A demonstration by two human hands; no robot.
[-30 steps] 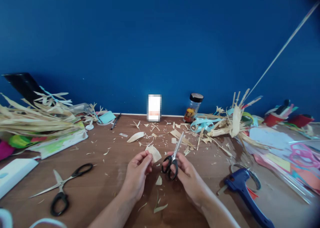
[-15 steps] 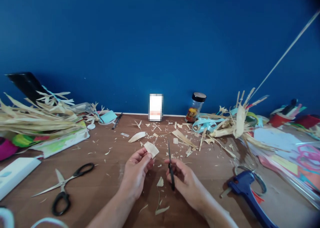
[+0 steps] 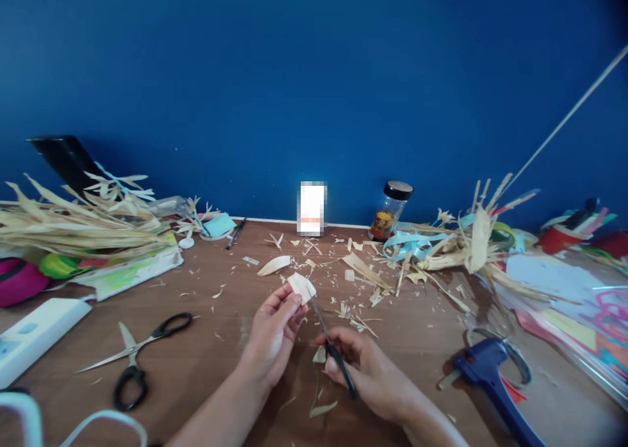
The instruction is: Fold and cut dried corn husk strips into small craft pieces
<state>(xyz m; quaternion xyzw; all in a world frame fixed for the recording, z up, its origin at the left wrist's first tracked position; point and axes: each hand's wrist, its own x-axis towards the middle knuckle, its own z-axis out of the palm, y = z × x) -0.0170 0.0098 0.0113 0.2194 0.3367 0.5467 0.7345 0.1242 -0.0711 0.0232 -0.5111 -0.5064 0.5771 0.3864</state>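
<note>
Our left hand (image 3: 277,322) pinches a dried husk piece (image 3: 300,288) at the frame's centre; our right hand (image 3: 366,365), lower and to the right, curls around black-handled scissors (image 3: 332,346). These slant up-left, tips at the husk piece's right edge.

On my feed the light was soft and rather dim, the blue wall (image 3: 275,93) fading to black at the upper right. A pixelated white rectangle (image 3: 312,209) glared. The glue gun (image 3: 483,360) cast a soft shadow; I saw stretched, smeary side edges.
</note>
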